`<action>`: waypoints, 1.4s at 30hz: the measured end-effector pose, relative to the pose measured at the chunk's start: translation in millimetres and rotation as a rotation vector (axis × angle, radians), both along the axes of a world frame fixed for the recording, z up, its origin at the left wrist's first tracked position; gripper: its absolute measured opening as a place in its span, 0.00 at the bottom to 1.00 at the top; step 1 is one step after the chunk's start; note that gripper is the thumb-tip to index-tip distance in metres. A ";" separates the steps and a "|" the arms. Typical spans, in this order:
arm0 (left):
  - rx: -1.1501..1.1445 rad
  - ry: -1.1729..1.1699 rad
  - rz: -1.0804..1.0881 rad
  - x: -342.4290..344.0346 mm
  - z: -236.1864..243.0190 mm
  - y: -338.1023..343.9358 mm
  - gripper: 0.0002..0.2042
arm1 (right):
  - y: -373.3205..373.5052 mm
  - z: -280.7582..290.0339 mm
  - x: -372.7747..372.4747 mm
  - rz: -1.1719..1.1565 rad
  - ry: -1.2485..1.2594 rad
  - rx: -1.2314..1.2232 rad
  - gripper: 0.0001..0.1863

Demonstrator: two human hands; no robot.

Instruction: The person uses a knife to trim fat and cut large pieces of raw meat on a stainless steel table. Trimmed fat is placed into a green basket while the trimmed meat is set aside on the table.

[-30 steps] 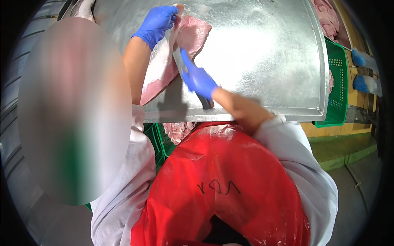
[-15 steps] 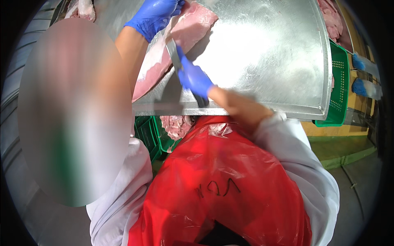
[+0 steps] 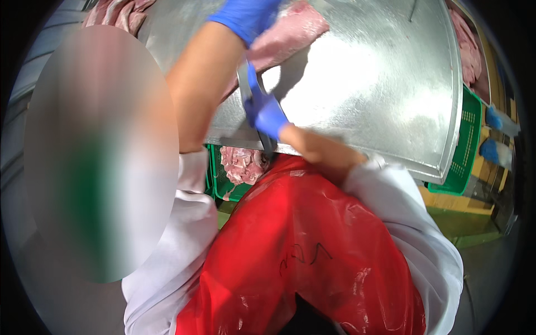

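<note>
My right hand, in a blue glove, is closed round a knife. Its grey blade points away from me, and a dark end shows below the hand near the table's front edge. Beyond the blade, a long pale pink piece of meat lies on the metal table. My left hand, also gloved in blue, is over the meat at the top of the view. The upper edge cuts it off and motion blurs it, so its fingers cannot be made out. My left forearm covers part of the meat.
Under the table's front edge, a green crate holds meat trimmings. Another green crate stands beyond the right edge, near a container of meat. More meat lies at the far left. A blurred oval hides much of the left side.
My left hand has moved right and farther away over the meat, its forearm now crossing more of it. The knife stays in my right hand. The whole view has shifted somewhat.
</note>
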State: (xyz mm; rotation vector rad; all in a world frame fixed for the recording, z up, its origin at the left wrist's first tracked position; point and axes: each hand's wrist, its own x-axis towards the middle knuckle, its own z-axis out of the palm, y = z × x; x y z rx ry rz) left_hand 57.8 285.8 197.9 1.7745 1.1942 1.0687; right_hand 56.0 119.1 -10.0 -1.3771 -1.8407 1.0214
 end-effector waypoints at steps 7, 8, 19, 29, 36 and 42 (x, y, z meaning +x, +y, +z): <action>0.240 -0.182 0.253 74.7 -39.5 -46.4 0.09 | 13.8 -20.8 5.4 0.048 0.552 -0.659 0.32; 0.162 -0.250 0.252 71.0 -36.0 -46.4 0.09 | 9.5 -10.5 0.6 0.034 0.499 -0.609 0.32; 0.188 -0.441 0.294 61.0 17.5 -70.6 0.10 | 33.1 25.2 -60.6 0.094 0.384 -0.497 0.30; 0.328 -0.585 0.385 54.3 39.9 -74.9 0.07 | -35.7 25.0 -89.3 0.104 0.327 -0.395 0.34; 0.312 -0.646 0.392 65.7 68.7 -82.6 0.07 | 28.7 -27.8 -122.1 0.249 0.297 -0.419 0.17; 0.473 -0.791 0.439 65.9 100.5 -64.3 0.08 | -8.8 23.5 -133.8 0.255 0.282 -0.393 0.27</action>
